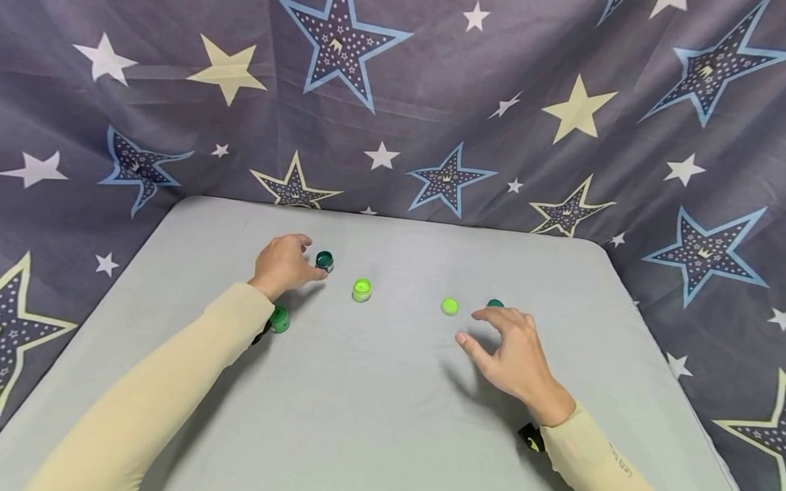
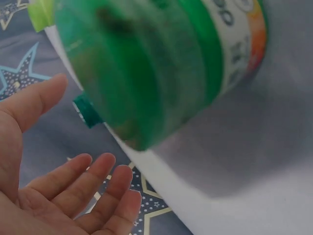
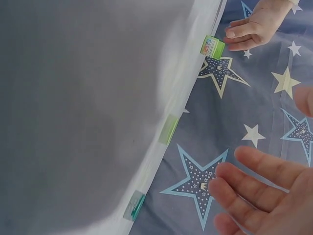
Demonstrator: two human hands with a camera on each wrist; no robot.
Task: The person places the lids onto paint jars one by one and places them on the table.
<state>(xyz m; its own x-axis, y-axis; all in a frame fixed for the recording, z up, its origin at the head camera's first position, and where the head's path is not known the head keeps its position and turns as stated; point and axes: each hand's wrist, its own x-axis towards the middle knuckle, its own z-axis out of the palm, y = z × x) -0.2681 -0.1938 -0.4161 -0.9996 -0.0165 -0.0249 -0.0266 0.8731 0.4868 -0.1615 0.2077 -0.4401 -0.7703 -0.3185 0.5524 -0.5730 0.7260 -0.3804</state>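
My left hand [image 1: 287,265] reaches over the back left of the table, thumb and fingers spread beside a small dark teal jar [image 1: 324,260]. A gap shows between that hand and the teal jar [image 2: 87,111] in the left wrist view. Close to the left wrist stands a green jar [image 1: 279,319], large and blurred in the left wrist view. Right of the teal jar is a lime green jar [image 1: 362,290]. My right hand [image 1: 511,354] hovers with parted, bent fingers, holding nothing. Just beyond it lie a lime lid [image 1: 450,306] and a teal lid [image 1: 495,303], partly hidden.
A pale grey cloth covers the table [image 1: 361,418]. Behind it and at its sides hangs a dark grey curtain [image 1: 398,108] patterned with stars. Dark wrist devices show under both sleeves, the right one [image 1: 531,437] most plainly.
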